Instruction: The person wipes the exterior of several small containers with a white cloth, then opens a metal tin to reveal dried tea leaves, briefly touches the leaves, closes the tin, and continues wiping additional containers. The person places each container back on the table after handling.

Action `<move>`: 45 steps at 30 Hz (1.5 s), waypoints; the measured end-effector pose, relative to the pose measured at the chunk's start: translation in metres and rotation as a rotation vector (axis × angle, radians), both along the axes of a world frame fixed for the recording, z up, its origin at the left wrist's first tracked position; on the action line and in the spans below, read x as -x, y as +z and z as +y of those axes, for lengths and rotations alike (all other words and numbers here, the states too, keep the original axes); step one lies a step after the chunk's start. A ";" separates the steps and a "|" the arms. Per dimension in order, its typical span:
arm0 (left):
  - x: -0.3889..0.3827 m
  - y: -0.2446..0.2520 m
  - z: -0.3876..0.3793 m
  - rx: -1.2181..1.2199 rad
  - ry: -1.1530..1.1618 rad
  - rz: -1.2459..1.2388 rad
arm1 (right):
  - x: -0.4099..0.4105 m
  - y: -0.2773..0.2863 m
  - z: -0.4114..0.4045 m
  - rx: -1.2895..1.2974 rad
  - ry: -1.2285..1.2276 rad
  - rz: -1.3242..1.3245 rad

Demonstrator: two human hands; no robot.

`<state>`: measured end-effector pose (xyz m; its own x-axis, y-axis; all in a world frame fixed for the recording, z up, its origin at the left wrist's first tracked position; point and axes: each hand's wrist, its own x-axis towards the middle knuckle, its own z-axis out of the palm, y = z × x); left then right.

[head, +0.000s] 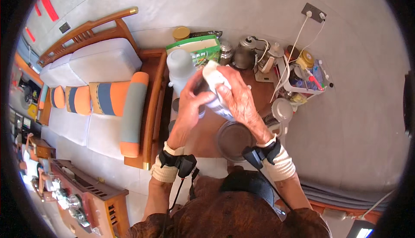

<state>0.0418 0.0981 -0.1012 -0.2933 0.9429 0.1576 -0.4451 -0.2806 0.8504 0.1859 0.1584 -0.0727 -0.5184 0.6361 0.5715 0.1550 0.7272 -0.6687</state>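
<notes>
My left hand [194, 101] grips a light-coloured container with blue markings [220, 108], its fingers around the upper part. Over the same container, my right hand [236, 95] presses a folded white cloth [214, 75] against its side. The container is tilted and partly hidden by both hands, so its exact kind is unclear. Below them is a brown tabletop [204, 137], with a round dark tray [234, 140] near its front edge. Just beyond my left hand rises a whitish plastic jug or dispenser [180, 64].
A wooden sofa with cushions [110, 98] flanks the table on the left. At the back are a green box [207, 56], a kettle [248, 43] and metal canisters [226, 51]. A white basket of small items [304, 90] and a lidded pot [282, 109] lie right; power cords hang there.
</notes>
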 end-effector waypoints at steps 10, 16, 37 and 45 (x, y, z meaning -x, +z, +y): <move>0.043 0.045 -0.037 -0.211 0.159 -0.342 | 0.034 0.003 -0.041 0.676 0.238 0.203; 0.060 0.048 -0.046 -0.263 0.275 -0.312 | 0.038 0.021 -0.073 0.211 0.183 0.069; 0.024 0.071 -0.063 -0.339 0.181 -0.216 | 0.032 0.068 -0.059 0.521 0.371 0.234; 0.025 0.082 -0.073 -0.390 0.159 -0.251 | 0.026 0.049 -0.073 0.617 0.383 0.308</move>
<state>0.0171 0.0251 -0.0189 -0.5028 0.7682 0.3963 -0.5492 -0.6379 0.5399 0.1603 0.0857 -0.0234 -0.6408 0.6945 0.3272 -0.2892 0.1764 -0.9409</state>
